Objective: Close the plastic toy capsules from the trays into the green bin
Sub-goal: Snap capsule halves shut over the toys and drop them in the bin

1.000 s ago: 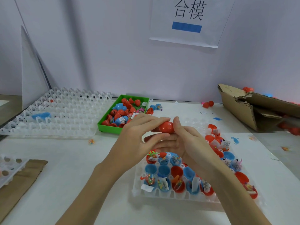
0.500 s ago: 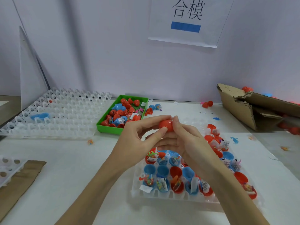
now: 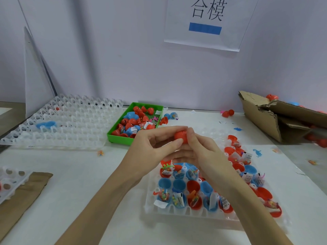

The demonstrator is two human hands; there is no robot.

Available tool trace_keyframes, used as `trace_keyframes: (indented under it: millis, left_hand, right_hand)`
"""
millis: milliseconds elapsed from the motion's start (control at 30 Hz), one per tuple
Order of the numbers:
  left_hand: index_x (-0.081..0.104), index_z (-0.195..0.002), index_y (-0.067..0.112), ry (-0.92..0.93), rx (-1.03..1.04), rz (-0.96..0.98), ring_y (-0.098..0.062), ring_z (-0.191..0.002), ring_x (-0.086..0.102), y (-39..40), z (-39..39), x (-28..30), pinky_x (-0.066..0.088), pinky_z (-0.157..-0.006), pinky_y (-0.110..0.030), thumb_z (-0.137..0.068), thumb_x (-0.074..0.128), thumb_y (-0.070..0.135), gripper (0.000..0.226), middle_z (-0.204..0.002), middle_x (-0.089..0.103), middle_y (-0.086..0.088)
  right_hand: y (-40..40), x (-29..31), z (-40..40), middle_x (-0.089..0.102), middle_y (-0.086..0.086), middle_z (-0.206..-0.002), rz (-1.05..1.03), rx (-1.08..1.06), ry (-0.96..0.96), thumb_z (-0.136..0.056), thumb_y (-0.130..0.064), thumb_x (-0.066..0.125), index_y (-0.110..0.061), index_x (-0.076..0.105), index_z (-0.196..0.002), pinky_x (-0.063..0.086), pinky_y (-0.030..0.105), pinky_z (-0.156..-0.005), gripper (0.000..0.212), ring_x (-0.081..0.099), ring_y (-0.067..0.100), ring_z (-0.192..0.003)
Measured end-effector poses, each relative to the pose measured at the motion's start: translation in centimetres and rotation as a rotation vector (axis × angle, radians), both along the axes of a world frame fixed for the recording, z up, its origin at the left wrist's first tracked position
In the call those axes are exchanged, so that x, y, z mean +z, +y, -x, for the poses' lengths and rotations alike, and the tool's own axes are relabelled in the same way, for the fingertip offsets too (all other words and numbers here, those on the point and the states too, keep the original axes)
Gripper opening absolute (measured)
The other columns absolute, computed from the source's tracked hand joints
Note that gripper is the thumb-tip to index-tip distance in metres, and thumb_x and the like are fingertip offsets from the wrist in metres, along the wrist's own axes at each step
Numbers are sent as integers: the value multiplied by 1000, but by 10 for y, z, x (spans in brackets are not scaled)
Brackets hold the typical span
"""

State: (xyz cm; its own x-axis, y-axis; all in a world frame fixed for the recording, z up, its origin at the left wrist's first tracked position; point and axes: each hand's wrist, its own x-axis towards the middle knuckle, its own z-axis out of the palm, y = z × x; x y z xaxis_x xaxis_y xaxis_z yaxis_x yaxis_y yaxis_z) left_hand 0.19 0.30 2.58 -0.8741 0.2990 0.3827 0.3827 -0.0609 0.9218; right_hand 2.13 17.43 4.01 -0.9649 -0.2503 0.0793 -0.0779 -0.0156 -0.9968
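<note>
A: What lies closest on the counter point(image 3: 74, 177)?

B: A clear plastic tray point(image 3: 194, 212) with open red and blue capsule halves seated in its cups, small toys and paper slips inside them. At the left edge sit a piece of brown cardboard point(image 3: 19, 195) and the corner of another clear tray point(image 3: 10, 181).

A: And the hands?

B: Both are raised just above that tray. The left hand point(image 3: 150, 152) and right hand point(image 3: 203, 156) pinch one red capsule point(image 3: 181, 136) between thumbs and fingertips, its seam line showing between them.

A: Farther back?

B: The green bin point(image 3: 122, 137) stands behind the hands, holding red and blue capsules, with a few more lying just beside its right rim. To its left spreads a large clear tray point(image 3: 70, 121) with one blue piece in it. A torn cardboard box point(image 3: 276, 119) lies at far right, and a paper sign point(image 3: 207, 22) hangs on the wall.
</note>
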Motion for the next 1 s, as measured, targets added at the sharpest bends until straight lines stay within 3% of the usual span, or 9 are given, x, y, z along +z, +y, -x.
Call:
trace_keyframes:
  millis: [267, 500, 633, 1000]
  left_hand:
    - [72, -130, 25, 57, 37, 35, -5, -115, 70, 3, -2, -1, 54, -94, -16, -97, 71, 9, 37, -119, 77, 14]
    - [70, -133, 20, 120, 31, 96, 0, -126, 63, 0, -1, 2, 49, -100, -13, -100, 65, 10, 35, -131, 71, 15]
    - [72, -130, 23, 89, 31, 82, -3, -117, 69, -1, -1, 1, 53, -96, -16, -97, 69, 12, 34, -121, 76, 15]
    - [79, -117, 22, 103, 49, 101, -6, -114, 71, -10, 1, 6, 52, -103, -22, -83, 79, 21, 34, -111, 79, 12]
  right_hand:
    - [-1, -1, -1, 78, 6, -107, 83, 1, -46, -101, -53, 41, -16, 68, -121, 61, 29, -83, 49, 76, 25, -100]
    - [-1, 4, -1, 79, 7, -105, 134, 4, -126, -105, -49, 40, -30, 80, -100, 61, 27, -78, 45, 77, 28, -97]
    - [-2, 3, -2, 76, 15, -114, 243, 45, -182, -107, -45, 41, -19, 80, -106, 62, 33, -82, 46, 74, 34, -104]
    - [-5, -1, -3, 75, 13, -117, 366, 46, -236, -98, -42, 54, -16, 79, -107, 61, 36, -86, 38, 72, 30, -112]
